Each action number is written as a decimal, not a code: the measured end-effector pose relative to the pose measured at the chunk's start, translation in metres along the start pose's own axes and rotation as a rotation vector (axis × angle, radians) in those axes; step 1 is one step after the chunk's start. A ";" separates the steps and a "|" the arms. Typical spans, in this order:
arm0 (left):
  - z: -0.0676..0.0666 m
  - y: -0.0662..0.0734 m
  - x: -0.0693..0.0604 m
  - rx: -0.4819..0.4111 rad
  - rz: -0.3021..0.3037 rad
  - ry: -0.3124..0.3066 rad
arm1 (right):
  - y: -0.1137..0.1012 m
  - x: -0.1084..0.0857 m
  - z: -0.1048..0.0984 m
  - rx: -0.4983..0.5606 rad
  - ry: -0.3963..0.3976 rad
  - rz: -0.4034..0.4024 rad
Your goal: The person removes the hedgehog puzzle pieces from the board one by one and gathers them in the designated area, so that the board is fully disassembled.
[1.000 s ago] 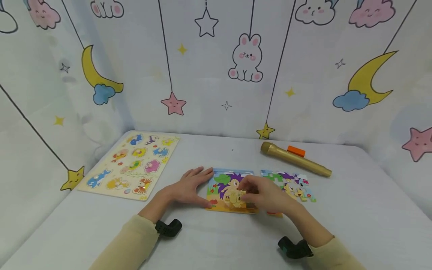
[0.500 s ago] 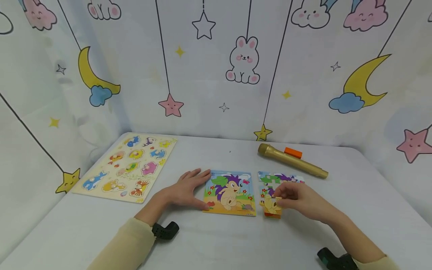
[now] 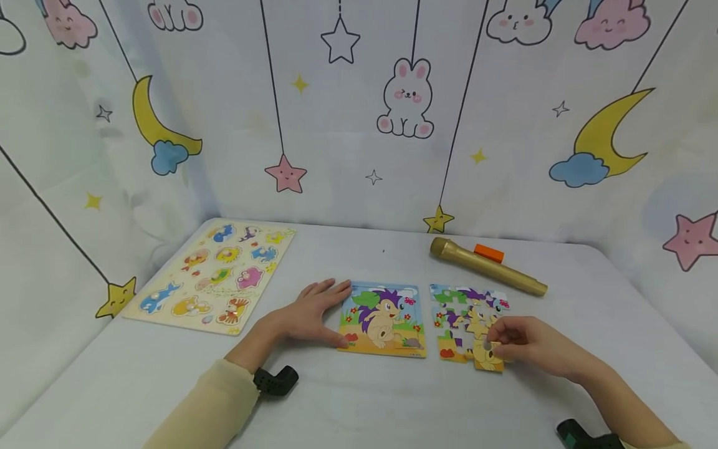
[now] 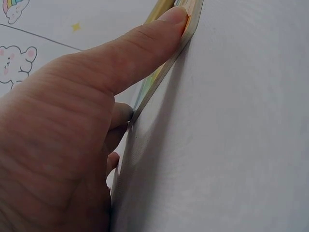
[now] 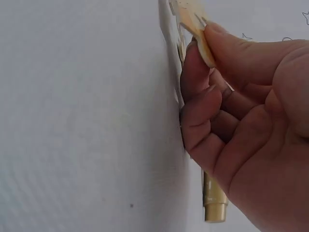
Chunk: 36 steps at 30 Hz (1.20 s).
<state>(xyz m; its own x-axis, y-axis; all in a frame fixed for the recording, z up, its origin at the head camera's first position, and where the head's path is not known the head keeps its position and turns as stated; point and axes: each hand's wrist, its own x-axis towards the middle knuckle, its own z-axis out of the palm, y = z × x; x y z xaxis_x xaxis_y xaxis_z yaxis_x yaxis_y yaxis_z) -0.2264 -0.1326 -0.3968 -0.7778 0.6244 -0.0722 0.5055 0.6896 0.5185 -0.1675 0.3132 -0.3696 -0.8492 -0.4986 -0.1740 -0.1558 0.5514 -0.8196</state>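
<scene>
In the head view a square picture board point(image 3: 367, 330) of a purple-spined hedgehog lies flat at mid-table. My left hand point(image 3: 305, 319) rests along its left edge, fingers spread; the left wrist view shows the thumb point(image 4: 140, 53) on the board's corner. To the right lie several jigsaw pieces point(image 3: 449, 296) forming part of a similar picture, with gaps in it. My right hand point(image 3: 533, 343) pinches a yellow puzzle piece point(image 3: 488, 360) between thumb and index finger at the near side of those pieces. The right wrist view shows this piece point(image 5: 193, 21) tilted, the other fingers curled below.
A gold microphone point(image 3: 488, 267) lies behind the jigsaw pieces, with an orange block point(image 3: 488, 252) beside it. At the far left is a cream board point(image 3: 210, 277) of animal shapes. A patterned cloth point(image 3: 348, 125) hangs behind the table.
My right hand has carried the yellow piece rightward from over the picture board to the near side of the jigsaw pieces. The left hand has stayed at the board's edge.
</scene>
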 end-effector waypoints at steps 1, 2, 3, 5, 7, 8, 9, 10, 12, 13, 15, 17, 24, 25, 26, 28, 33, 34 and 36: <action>0.000 0.000 0.000 0.000 0.000 -0.002 | 0.001 0.000 0.000 0.000 0.002 -0.005; 0.000 0.000 0.000 -0.002 -0.002 -0.003 | 0.002 0.000 0.000 -0.004 0.008 -0.001; 0.000 0.000 0.000 -0.003 -0.003 -0.004 | 0.003 0.000 0.000 -0.014 0.016 -0.002; 0.000 0.001 0.000 -0.003 -0.003 -0.005 | 0.003 0.000 0.001 -0.041 0.036 0.004; 0.000 0.000 0.000 -0.007 0.000 -0.003 | 0.002 0.001 0.003 -0.086 0.060 -0.001; 0.000 0.000 0.000 -0.008 0.000 -0.002 | 0.001 0.002 0.004 -0.109 0.073 -0.003; 0.000 0.000 -0.001 -0.009 0.002 0.000 | 0.000 0.002 0.005 -0.127 0.083 -0.007; 0.000 -0.001 -0.001 -0.010 0.003 0.002 | -0.001 0.003 0.006 -0.146 0.094 -0.009; 0.000 -0.001 -0.001 -0.016 0.005 0.005 | -0.002 0.003 0.008 -0.179 0.115 -0.016; 0.000 -0.001 -0.001 -0.015 0.005 0.006 | -0.003 0.003 0.009 -0.189 0.124 -0.016; 0.000 -0.001 -0.001 -0.014 0.006 0.006 | -0.004 0.002 0.011 -0.221 0.145 -0.018; 0.000 -0.001 -0.001 -0.012 0.008 0.007 | -0.004 0.001 0.012 -0.250 0.167 -0.027; 0.000 0.000 0.000 -0.004 0.015 0.004 | -0.003 0.001 0.014 -0.292 0.193 -0.052; 0.000 0.000 0.000 -0.005 0.014 0.004 | -0.003 0.001 0.014 -0.292 0.192 -0.056; 0.000 -0.001 0.000 -0.005 0.014 0.004 | -0.004 0.002 0.014 -0.294 0.192 -0.062; 0.001 -0.001 -0.001 -0.007 0.012 0.004 | -0.007 0.002 0.014 -0.294 0.192 -0.068; 0.001 -0.001 0.000 -0.008 0.010 0.004 | -0.021 0.006 0.017 -0.290 0.218 -0.075; 0.001 -0.001 0.000 -0.007 0.010 0.004 | -0.024 0.007 0.017 -0.291 0.226 -0.078; 0.001 -0.001 0.000 -0.009 0.008 0.004 | -0.030 0.011 0.019 -0.295 0.237 -0.093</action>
<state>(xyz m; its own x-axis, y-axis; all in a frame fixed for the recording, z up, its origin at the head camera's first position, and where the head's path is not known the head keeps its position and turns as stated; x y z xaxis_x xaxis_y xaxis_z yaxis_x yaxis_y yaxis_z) -0.2264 -0.1327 -0.3980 -0.7750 0.6287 -0.0643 0.5086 0.6809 0.5271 -0.1628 0.2781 -0.3571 -0.9123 -0.4061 0.0527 -0.3465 0.6969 -0.6280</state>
